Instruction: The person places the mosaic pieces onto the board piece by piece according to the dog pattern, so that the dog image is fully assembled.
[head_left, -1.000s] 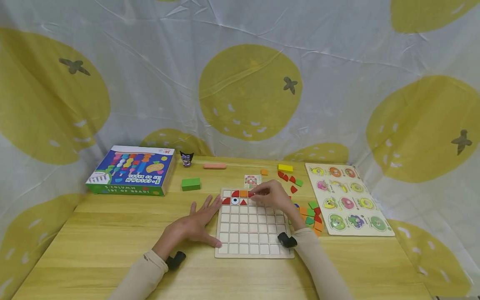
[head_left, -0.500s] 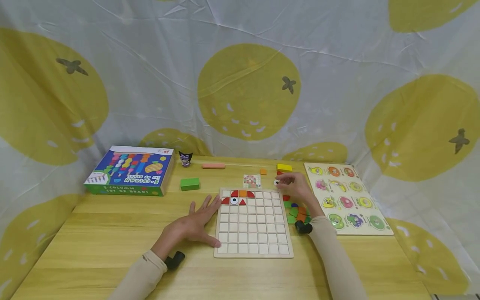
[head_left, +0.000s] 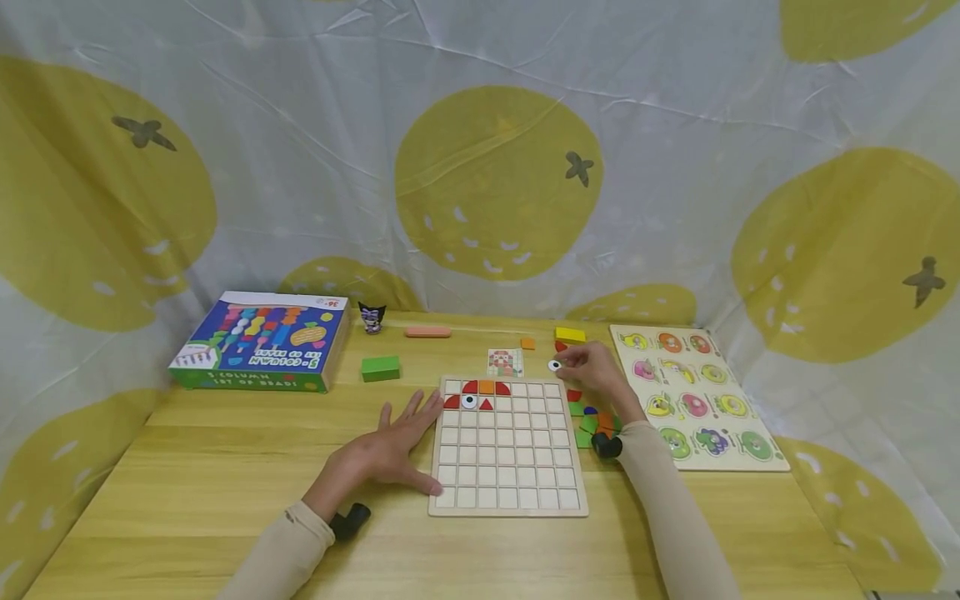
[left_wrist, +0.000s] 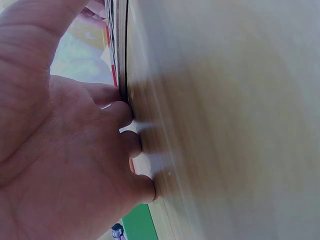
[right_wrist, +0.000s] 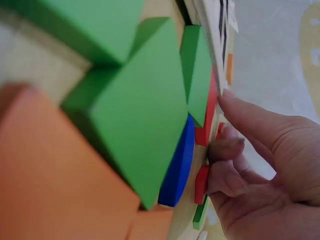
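The wooden grid board point(head_left: 517, 467) lies on the table in the head view. My left hand point(head_left: 390, 454) rests at its left edge, fingers spread and thumb touching the lower left corner. Beyond the board's upper right corner, my right hand point(head_left: 592, 371) pinches a round white eye piece point(head_left: 554, 365) at its edge. That disc cannot be made out in the right wrist view. The board's top rows hold an orange square point(head_left: 486, 387), red curved pieces point(head_left: 502, 389), another eye piece point(head_left: 468, 402) and a red triangle point(head_left: 486, 405).
Loose green point(right_wrist: 145, 110), orange point(right_wrist: 65, 175) and blue point(right_wrist: 179, 165) pieces lie under my right wrist. A pattern card point(head_left: 505, 362) sits behind the board. Fruit puzzle point(head_left: 720, 425) stands right, bead box point(head_left: 262, 342) left, with a green block point(head_left: 381, 368) between.
My right hand has left the red curved piece in the board's top row and moved right to the white eye piece. My left hand stays in place.
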